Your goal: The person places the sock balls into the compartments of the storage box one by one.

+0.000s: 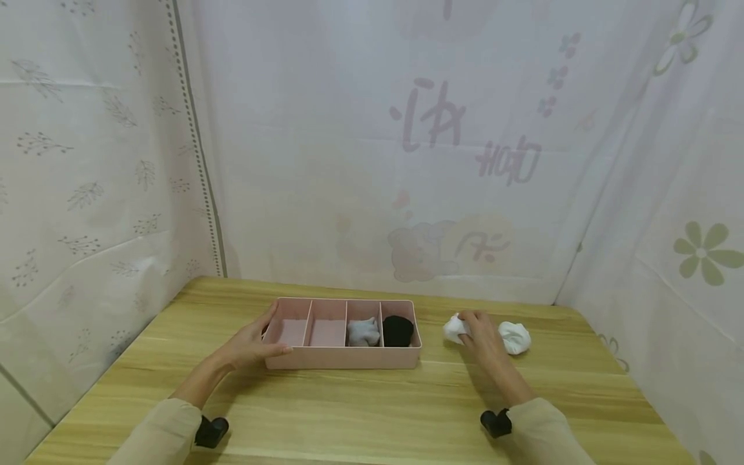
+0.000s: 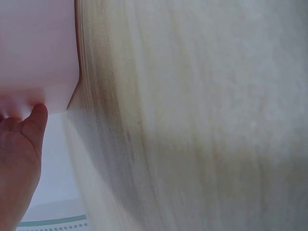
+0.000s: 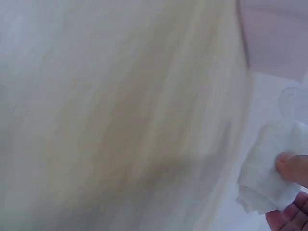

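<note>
A pink box [image 1: 343,358] with several compartments in a row stands on the table. My left hand [image 1: 254,342] grips its left end, thumb along the front wall; the left wrist view shows fingers [image 2: 37,126] against the pink end wall. A balled grey cloth [image 1: 363,332] sits in the third compartment from the left and a balled black cloth [image 1: 398,330] in the rightmost. Right of the box, my right hand [image 1: 482,339] pinches a balled white cloth [image 3: 269,166] between thumb and fingers. Another balled white cloth [image 1: 515,338] lies just right of that hand.
The wood-grain table [image 1: 349,413] extends in front of the box and to both sides. Patterned pale curtains [image 1: 325,161] hang behind it and at left and right. Small black devices [image 1: 496,423] are strapped at both wrists.
</note>
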### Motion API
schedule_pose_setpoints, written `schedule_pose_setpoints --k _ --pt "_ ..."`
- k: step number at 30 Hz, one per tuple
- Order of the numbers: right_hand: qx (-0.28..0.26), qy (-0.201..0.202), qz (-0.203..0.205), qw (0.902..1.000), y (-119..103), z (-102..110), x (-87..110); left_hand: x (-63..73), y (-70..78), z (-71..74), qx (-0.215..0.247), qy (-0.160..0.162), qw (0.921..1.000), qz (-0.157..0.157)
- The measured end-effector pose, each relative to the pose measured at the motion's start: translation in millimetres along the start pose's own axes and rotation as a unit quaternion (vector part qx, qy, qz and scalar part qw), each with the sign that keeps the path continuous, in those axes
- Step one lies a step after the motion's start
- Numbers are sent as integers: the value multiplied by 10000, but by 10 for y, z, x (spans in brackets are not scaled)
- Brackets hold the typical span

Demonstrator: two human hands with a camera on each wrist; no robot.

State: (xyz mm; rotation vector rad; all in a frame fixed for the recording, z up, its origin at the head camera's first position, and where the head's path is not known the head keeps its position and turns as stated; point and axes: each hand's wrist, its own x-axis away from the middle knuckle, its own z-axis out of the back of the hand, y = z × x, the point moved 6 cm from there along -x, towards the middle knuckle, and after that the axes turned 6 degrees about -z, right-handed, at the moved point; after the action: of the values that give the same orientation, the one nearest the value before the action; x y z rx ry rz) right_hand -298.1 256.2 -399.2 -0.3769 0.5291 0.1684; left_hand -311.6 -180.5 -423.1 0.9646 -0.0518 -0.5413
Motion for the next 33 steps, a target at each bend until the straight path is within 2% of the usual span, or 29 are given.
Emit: schedule_pose_setpoints --k 5,9,14,21,26,33 --pt "-391 644 434 9962 -350 107 -117 8 -15 -3 57 -23 10000 61" --pt "-859 860 752 9897 -760 128 -217 12 -9 7 20 -29 10000 74" --pt "-1401 717 1301 9789 -1309 71 -318 15 22 14 -59 -14 10000 18" --pt "-1457 372 1995 9683 -1914 -104 -346 8 26 10 8 27 10000 -51" --pt "-1258 164 2245 9662 -2156 -276 -319 10 -12 3 -17 18 10000 9" --pt "-898 -248 2428 9656 -2298 -512 -266 12 -35 -11 91 35 9999 30"
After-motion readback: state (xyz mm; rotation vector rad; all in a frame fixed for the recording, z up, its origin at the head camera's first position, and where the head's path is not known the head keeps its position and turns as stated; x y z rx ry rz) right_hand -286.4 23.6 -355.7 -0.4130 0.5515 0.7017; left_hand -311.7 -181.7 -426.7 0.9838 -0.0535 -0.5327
